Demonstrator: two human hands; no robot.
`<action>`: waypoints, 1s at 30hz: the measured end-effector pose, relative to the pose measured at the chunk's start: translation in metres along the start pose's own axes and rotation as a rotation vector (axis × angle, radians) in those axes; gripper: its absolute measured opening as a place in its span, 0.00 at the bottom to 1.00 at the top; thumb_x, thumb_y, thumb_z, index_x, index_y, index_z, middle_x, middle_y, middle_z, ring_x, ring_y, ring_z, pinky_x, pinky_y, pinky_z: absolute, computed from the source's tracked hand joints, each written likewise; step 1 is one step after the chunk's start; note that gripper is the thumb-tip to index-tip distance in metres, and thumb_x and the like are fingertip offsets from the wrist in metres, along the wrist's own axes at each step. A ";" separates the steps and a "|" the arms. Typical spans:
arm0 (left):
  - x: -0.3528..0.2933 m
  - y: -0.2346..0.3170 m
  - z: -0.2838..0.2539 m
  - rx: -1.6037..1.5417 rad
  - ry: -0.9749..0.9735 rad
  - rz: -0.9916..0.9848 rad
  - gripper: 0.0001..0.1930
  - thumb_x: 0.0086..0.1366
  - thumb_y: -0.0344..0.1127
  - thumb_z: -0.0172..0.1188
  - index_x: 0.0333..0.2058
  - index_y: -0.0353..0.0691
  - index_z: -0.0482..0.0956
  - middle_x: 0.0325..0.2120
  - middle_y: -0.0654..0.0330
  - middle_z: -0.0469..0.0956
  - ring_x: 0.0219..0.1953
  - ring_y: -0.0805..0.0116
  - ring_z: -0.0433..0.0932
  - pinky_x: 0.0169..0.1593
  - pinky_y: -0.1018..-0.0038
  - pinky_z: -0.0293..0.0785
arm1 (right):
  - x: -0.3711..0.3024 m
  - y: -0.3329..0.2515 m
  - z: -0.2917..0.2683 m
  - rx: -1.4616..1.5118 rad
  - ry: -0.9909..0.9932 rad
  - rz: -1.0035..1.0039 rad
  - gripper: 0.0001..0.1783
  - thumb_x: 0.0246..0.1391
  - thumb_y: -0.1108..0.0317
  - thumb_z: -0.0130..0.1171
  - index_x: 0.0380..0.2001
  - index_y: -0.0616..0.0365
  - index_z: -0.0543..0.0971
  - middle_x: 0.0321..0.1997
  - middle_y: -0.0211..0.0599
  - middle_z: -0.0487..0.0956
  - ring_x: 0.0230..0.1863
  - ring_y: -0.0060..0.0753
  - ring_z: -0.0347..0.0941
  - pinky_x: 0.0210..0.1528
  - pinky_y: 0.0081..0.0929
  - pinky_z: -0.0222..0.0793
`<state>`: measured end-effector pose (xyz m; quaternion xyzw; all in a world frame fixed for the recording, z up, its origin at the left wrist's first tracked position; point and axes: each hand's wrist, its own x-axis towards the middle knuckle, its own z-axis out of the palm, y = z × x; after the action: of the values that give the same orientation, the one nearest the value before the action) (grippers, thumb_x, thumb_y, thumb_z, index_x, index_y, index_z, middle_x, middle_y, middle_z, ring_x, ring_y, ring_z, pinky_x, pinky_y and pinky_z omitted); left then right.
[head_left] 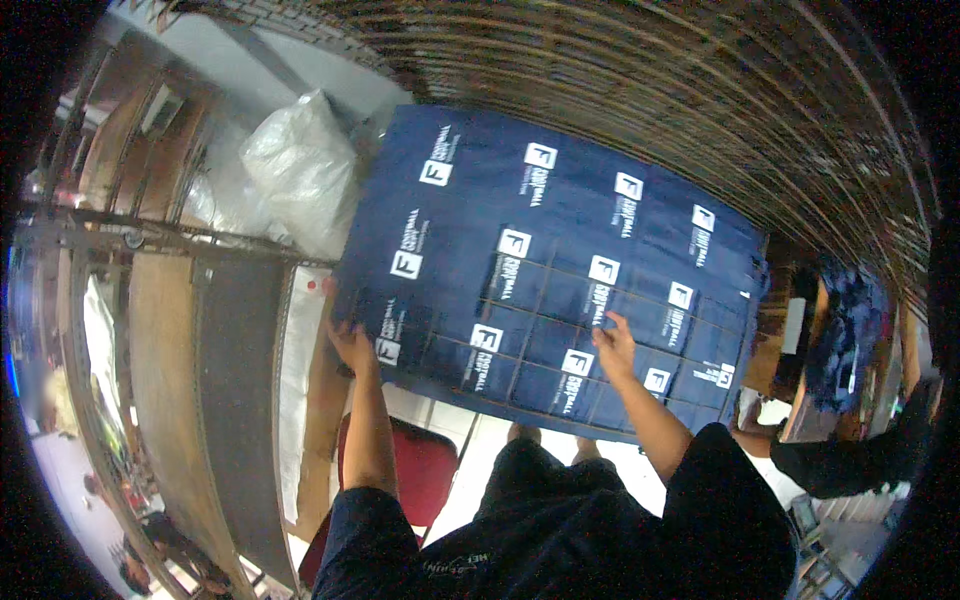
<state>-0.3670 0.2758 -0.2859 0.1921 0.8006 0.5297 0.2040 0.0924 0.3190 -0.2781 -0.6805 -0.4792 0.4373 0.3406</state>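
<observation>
Fairly flat, navy fabric point(553, 262) with repeated white logos lies under loosely unclenched hands point(352, 346) point(616, 350).

Wearing a dark short-sleeved shirt point(570, 545) with 1 small pale print point(458, 564), dark bottoms point(518, 475), and 2 bare forearms point(370, 430).

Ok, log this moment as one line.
Left hand: at left edge of navy fabric | Right hand: over fabric, contact unclear | Fabric: spread out, white-printed | Nearby: red chair, translucent plastic bag

Wkshp, prob. textile: printed navy cloth point(562, 262), slatted rack point(650, 80)
</observation>
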 end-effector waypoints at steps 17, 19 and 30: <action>-0.358 -0.037 -0.060 0.605 -0.566 0.322 0.27 0.47 0.27 0.59 0.49 0.39 0.64 0.22 0.58 0.74 0.23 0.66 0.74 0.29 0.73 0.71 | -0.053 0.027 -0.535 -0.547 1.330 0.135 0.15 0.41 0.66 0.55 0.36 0.53 0.73 0.39 0.43 0.70 0.43 0.43 0.65 0.43 0.37 0.63; -0.330 -0.082 -0.057 0.528 -0.593 0.328 0.25 0.47 0.29 0.61 0.47 0.38 0.67 0.20 0.58 0.75 0.24 0.66 0.75 0.30 0.74 0.71 | -0.067 0.035 -0.577 -0.699 1.321 0.290 0.21 0.38 0.67 0.56 0.41 0.50 0.71 0.47 0.42 0.66 0.50 0.45 0.60 0.46 0.39 0.63; -0.458 0.087 0.000 0.497 -0.638 0.519 0.17 0.48 0.30 0.61 0.39 0.37 0.74 0.22 0.58 0.76 0.24 0.72 0.75 0.29 0.76 0.71 | -0.082 0.101 -0.669 -0.752 1.159 0.000 0.14 0.42 0.67 0.54 0.37 0.54 0.71 0.45 0.37 0.69 0.53 0.46 0.59 0.46 0.43 0.64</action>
<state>0.0272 0.0679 -0.1487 0.5814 0.7260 0.2705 0.2483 0.7317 0.1799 -0.0874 -0.8764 -0.3387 -0.1929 0.2829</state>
